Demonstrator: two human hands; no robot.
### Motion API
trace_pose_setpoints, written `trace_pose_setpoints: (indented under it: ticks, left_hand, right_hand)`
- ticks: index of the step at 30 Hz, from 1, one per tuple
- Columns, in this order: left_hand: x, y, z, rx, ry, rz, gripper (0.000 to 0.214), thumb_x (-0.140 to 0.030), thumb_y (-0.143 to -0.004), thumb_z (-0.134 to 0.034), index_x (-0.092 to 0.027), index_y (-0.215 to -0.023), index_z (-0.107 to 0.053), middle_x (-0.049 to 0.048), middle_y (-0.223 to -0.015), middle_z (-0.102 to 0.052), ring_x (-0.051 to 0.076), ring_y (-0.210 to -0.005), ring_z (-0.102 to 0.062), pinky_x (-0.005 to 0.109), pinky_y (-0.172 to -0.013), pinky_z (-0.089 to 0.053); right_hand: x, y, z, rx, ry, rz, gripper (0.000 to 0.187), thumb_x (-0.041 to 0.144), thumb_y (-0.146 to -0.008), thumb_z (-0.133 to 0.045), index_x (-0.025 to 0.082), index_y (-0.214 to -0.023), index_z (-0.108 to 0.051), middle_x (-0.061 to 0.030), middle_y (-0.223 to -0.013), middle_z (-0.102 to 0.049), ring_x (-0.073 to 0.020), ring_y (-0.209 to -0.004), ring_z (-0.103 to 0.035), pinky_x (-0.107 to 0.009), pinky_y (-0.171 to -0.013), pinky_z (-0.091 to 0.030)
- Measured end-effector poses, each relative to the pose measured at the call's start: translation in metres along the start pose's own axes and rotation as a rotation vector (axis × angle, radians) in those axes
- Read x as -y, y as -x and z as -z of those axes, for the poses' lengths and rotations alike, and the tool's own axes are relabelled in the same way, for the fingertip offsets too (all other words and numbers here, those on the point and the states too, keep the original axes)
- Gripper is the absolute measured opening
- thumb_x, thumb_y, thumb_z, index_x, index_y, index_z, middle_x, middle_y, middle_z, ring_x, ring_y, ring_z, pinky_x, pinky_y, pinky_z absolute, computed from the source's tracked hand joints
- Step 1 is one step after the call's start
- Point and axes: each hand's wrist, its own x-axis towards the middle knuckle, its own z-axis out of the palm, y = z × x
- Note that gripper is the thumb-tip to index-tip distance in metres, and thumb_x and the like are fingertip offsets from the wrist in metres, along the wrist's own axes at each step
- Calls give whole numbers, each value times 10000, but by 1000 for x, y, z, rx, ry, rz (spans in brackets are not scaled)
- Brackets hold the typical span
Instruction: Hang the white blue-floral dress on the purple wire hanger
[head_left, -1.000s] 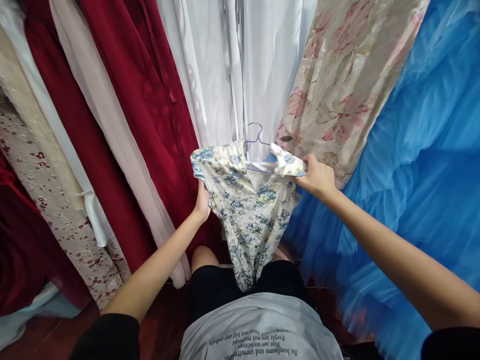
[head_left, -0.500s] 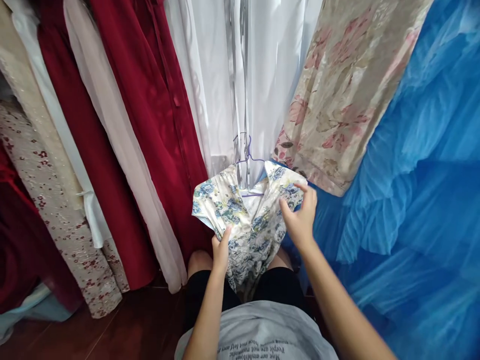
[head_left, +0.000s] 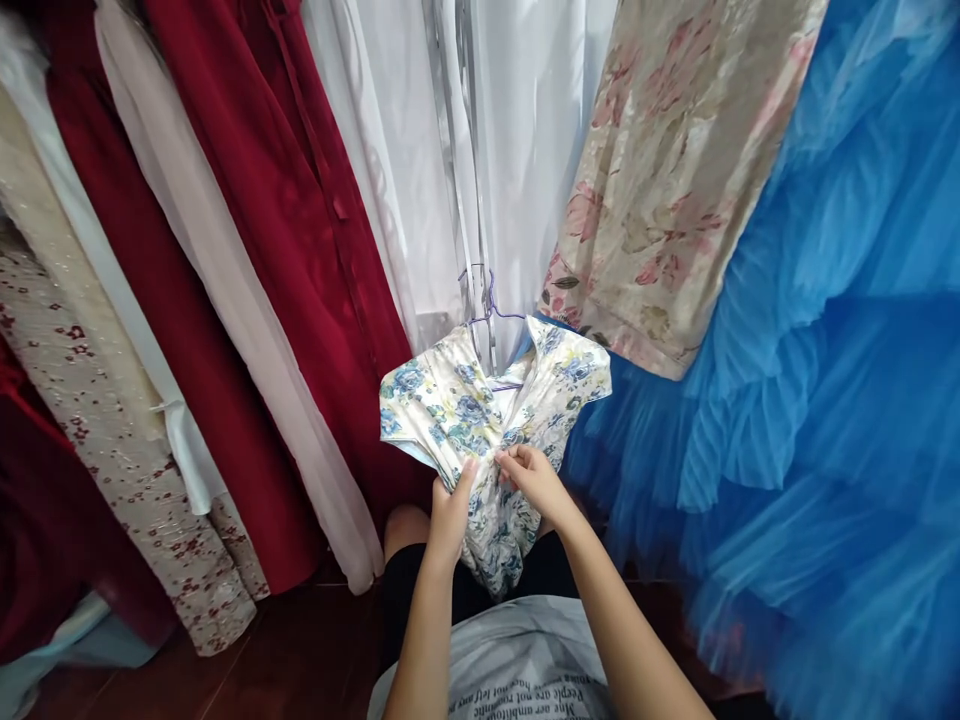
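Pinching floral dress (head_left: 480,400) front with left hand (head_left: 450,515) and right hand (head_left: 536,480) — both closed on fabric. On purple hanger (head_left: 491,300), in front of white gown (head_left: 525,150), beside blue tulle skirt (head_left: 825,400). Seemingly straightening the front — next calling for fine fingertip work.

View: one head-worn camera, above the person's own chest.
Facing: forward and steeply down, toward hanging garments, red gown (head_left: 300,230) left, blue tulle skirt (head_left: 825,400) right.
Nearness: close; left hand (head_left: 452,503) and right hand (head_left: 529,478) meet on the floral dress (head_left: 450,400) at lower centre.
Bottom edge: shirt (head_left: 510,665), dark wooden floor (head_left: 300,660).
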Motion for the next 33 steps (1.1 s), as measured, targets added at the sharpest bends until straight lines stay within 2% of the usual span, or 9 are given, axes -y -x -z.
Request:
trace_pose_setpoints:
  ticks: [6, 11, 17, 21, 26, 27, 29, 31, 33]
  left_hand:
    - [-10, 7, 1, 28, -3, 8, 501, -360, -829, -784, -194, -1282, -647, 111, -1408, -632, 288, -1357, -554, 421, -1157, -433]
    - [-29, 13, 4, 170, -102, 8, 586, -402, -816, -786, -182, -1334, -625, 133, -1414, -624, 309, -1359, -549, 438, -1153, -427]
    - [-38, 21, -3, 259, -198, -60, 573, -408, -789, -806, -186, -1292, -642, 117, -1381, -648, 295, -1353, -550, 411, -1170, -397]
    - [-31, 11, 6, 25, -175, -115, 527, -436, -806, -774, -177, -1240, -626, 138, -1294, -675, 300, -1272, -600, 420, -1095, -455]
    - [-16, 9, 6, -447, -466, -666, 484, -388, -851, -713, -213, -1259, -520, 138, -1332, -541, 293, -1286, -493, 446, -1121, -372]
    - [-12, 12, 2, -432, -506, -755, 421, -363, -862, -695, -215, -1220, -532, 134, -1297, -542, 289, -1270, -491, 441, -1116, -369]
    - [-2, 18, -11, -210, -566, -825, 291, -296, -869, -667, -218, -1131, -566, 116, -1199, -571, 276, -1204, -529, 416, -1080, -396]
    - [7, 24, -25, 37, -596, -759, 227, -229, -859, -645, -222, -1076, -578, 89, -1089, -607, 251, -1090, -584, 371, -995, -447]
    - [14, 27, -36, 120, -589, -661, 181, -198, -854, -622, -223, -1023, -563, 55, -971, -625, 218, -951, -611, 319, -876, -474]
  right_hand:
    - [13, 8, 14, 7, -71, -30, 357, 409, -835, -610, 218, -565, -476, 9, -493, -556, -107, -428, -441, -256, -488, -346]
    - [24, 11, 17, -7, 22, -22, 248, 400, -787, -708, 190, -718, -594, -13, -579, -647, -121, -472, -495, -250, -502, -364]
    - [30, 14, 18, 46, -120, -24, 247, 371, -773, -653, 206, -628, -539, 5, -500, -598, -108, -424, -448, -244, -471, -318]
    - [39, 23, 42, 50, -220, -64, 306, 360, -724, -698, 209, -549, -498, 15, -469, -562, -82, -394, -369, -246, -446, -234]
    - [46, 35, 52, 143, -73, -95, 266, 335, -737, -702, 201, -566, -547, 14, -451, -558, -97, -411, -389, -247, -464, -245]
    - [46, 36, 50, 153, -40, -84, 253, 332, -735, -706, 199, -576, -560, 16, -453, -556, -101, -418, -397, -247, -470, -256]
    - [45, 35, 43, 158, 7, -44, 235, 321, -730, -712, 194, -582, -581, 21, -457, -543, -104, -435, -406, -247, -482, -270]
    - [43, 34, 39, 174, 38, -13, 225, 301, -726, -712, 185, -572, -595, 19, -471, -541, -105, -454, -419, -245, -488, -272]
    - [41, 34, 39, 217, 52, -24, 222, 282, -722, -705, 181, -558, -595, 20, -466, -534, -101, -450, -419, -241, -482, -266]
